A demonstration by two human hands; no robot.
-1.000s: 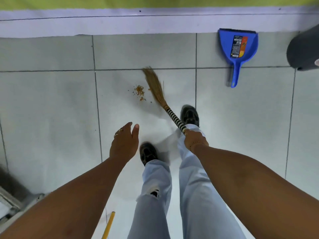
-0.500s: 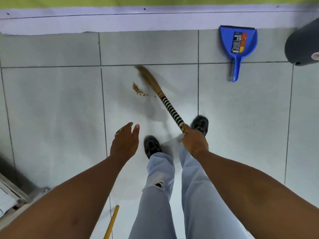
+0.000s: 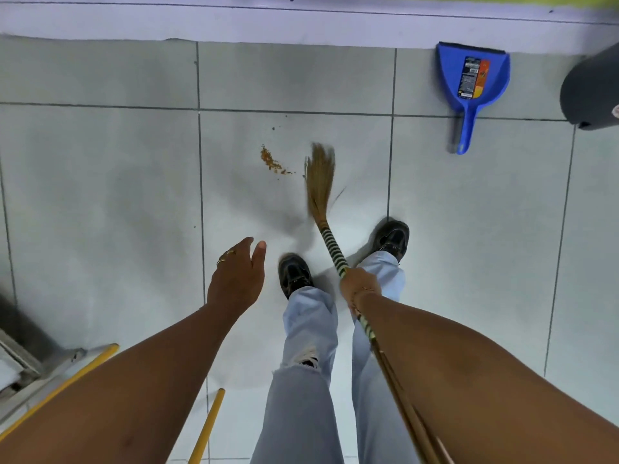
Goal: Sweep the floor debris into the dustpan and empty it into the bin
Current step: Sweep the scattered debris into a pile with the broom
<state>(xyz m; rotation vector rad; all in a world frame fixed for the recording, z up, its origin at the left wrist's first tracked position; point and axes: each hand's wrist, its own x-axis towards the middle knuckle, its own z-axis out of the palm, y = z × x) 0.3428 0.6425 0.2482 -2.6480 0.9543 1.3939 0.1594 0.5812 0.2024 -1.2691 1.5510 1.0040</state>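
A small streak of orange-brown debris [image 3: 272, 161] lies on the pale floor tile ahead of my feet. My right hand [image 3: 358, 285] is shut on the striped handle of a straw broom [image 3: 320, 182], whose bristles sit on the floor just right of the debris. My left hand [image 3: 236, 279] hovers open and empty above the floor, left of my shoes. The blue dustpan [image 3: 473, 82] lies flat near the wall at the far right, handle towards me. The dark grey bin [image 3: 593, 90] stands at the right edge, partly cut off.
A white skirting strip [image 3: 301, 25] runs along the far wall. Two yellow sticks [image 3: 207, 426] and a metal frame [image 3: 20, 360] lie at the lower left. My legs and black shoes [image 3: 294, 274] stand in the middle of the tiled floor.
The broom head has swung from the left, over the debris, to its right side and nearer my feet. The debris is drawn into a thinner streak. My left hand barely moved.
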